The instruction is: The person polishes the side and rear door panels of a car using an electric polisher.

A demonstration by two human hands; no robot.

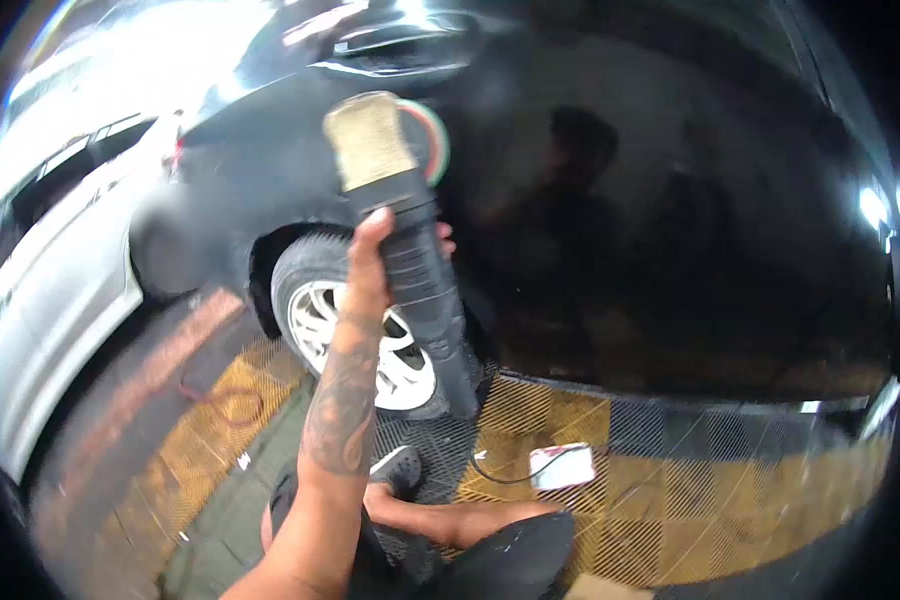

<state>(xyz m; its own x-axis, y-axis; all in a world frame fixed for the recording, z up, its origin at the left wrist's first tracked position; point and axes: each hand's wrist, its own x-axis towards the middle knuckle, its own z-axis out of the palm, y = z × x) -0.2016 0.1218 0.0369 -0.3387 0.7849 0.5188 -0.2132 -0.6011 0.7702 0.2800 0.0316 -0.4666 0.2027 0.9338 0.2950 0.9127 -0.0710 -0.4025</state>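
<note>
My left hand (375, 265) is closed around the black ribbed body of a power polisher (418, 265). The thumb lies on the left side, and fingertips show past the right edge. At the polisher's upper end is a worn, beige-gold head cover. Behind it, a round pad (437, 142) with a green and orange rim faces the dark car's side panel (300, 150). Whether the pad presses on the paint cannot be made out. The tool's lower end overlaps the white-spoked wheel (315, 310). My right hand is out of view.
A glossy black car door (660, 250) fills the right side and reflects a person. A silver car (60, 290) stands at left. Yellow and black floor grating (530, 410) holds a white, red-edged item (562, 467) beside a dark cord (500, 480). My bent legs are below.
</note>
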